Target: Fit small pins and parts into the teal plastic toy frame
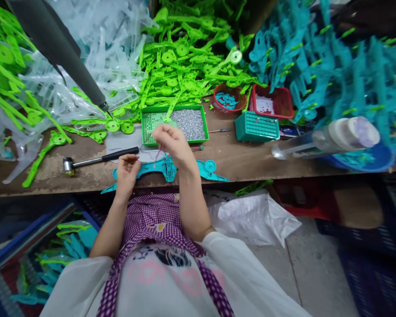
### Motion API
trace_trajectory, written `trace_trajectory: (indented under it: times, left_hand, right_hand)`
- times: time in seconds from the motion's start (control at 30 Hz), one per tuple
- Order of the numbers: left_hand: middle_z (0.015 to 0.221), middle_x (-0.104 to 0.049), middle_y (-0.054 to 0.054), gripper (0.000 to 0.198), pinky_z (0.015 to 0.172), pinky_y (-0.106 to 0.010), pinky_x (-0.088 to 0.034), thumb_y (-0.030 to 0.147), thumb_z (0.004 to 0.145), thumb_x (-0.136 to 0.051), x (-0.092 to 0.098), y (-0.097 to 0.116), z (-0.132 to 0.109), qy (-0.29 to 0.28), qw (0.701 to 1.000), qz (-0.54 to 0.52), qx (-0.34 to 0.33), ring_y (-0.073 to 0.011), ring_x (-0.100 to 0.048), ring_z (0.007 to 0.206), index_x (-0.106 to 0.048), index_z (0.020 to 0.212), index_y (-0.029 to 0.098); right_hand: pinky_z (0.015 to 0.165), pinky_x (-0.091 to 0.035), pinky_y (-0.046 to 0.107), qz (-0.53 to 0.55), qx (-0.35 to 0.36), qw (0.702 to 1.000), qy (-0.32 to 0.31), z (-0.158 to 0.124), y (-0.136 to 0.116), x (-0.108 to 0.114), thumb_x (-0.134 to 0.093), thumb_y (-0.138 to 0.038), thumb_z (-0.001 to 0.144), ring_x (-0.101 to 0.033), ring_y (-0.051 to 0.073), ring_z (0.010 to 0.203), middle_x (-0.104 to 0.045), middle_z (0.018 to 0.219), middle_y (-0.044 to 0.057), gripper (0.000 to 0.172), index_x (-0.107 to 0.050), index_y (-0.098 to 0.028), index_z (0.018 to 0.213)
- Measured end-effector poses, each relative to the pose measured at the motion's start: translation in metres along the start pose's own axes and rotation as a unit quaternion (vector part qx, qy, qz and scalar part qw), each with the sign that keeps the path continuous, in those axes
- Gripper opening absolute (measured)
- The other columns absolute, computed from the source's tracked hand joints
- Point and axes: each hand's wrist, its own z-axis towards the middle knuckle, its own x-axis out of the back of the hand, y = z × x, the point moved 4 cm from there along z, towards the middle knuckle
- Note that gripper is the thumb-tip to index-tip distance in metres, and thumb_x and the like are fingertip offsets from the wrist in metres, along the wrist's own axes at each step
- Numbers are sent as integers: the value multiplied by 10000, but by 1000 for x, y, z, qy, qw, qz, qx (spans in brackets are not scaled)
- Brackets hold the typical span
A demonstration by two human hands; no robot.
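My left hand (pixel 127 174) rests on a long teal plastic part (pixel 166 169) lying at the bench's front edge, fingers curled over its left section. My right hand (pixel 173 143) hovers just above the part's middle, fingers pinched on a thin pink-handled tool (pixel 157 156) whose tip points down at the part. Right behind my right hand sits a green tray (pixel 174 122) holding several small silver screws.
A hammer (pixel 99 158) lies left of my hands. Heaps of green parts (pixel 185 66), clear parts (pixel 95 48) and teal parts (pixel 333 75) fill the back. Red baskets (pixel 270 102), a teal box (pixel 256 127) and a clear bottle (pixel 330 137) stand to the right.
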Motion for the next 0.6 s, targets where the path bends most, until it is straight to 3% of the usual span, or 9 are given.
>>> trace_trajectory:
  times: [0.1,0.17,0.27,0.33,0.37,0.5,0.6]
  left_hand:
    - [910,-636,-33,381,754,-242,-502,435,760,-748,-4,-4,0,-57,996,63,7,-124,-618,808,-601,1006,184]
    - [962,-629,-53,345,784,-271,-508,422,821,-687,-6,-2,0,-81,992,98,-22,-140,-623,845,-602,1053,182]
    - [1061,-612,-84,334,794,-306,-505,398,852,-660,-9,9,-6,-108,968,185,-128,-176,-620,919,-604,1103,185]
    - [1104,-614,-100,362,842,-345,-484,411,832,-689,-11,18,-18,-131,929,268,-218,-216,-609,995,-618,1111,192]
    - [1117,-621,-103,382,879,-369,-460,431,815,-707,-13,21,-26,-148,902,315,-256,-237,-600,1031,-632,1108,199]
    - [1156,-645,-114,352,934,-417,-356,455,814,-704,-11,21,-57,-182,802,477,-310,-285,-582,1077,-689,1081,226]
    - [1112,-664,-118,213,884,-405,-334,374,855,-675,-3,17,-68,-137,780,528,-306,-277,-589,1032,-719,998,222]
  right_hand:
    - [500,-280,261,69,-15,993,96,-5,-6,25,-495,-468,849,-292,74,505,-307,601,-58,323,-357,-237,670]
    - [468,-258,263,82,0,984,158,-23,-18,52,-505,-471,825,-262,67,469,-260,576,-66,340,-326,-245,645]
    - [437,-226,272,103,75,960,249,-72,-42,109,-548,-389,796,-212,58,416,-189,550,-74,330,-324,-249,599]
    - [423,-192,280,83,112,931,338,-115,-49,152,-543,-375,804,-166,71,415,-203,551,-66,299,-372,-249,593]
    - [411,-153,267,63,158,902,398,-140,-52,174,-499,-396,813,-130,82,414,-191,543,-60,307,-371,-248,577]
    - [430,-191,250,-63,165,842,510,-226,-22,236,-357,-289,859,-210,111,423,-236,564,-25,306,-418,-255,561]
    - [362,-217,242,-135,135,796,574,-276,22,258,-382,-297,855,-247,113,389,-274,535,-33,308,-392,-257,550]
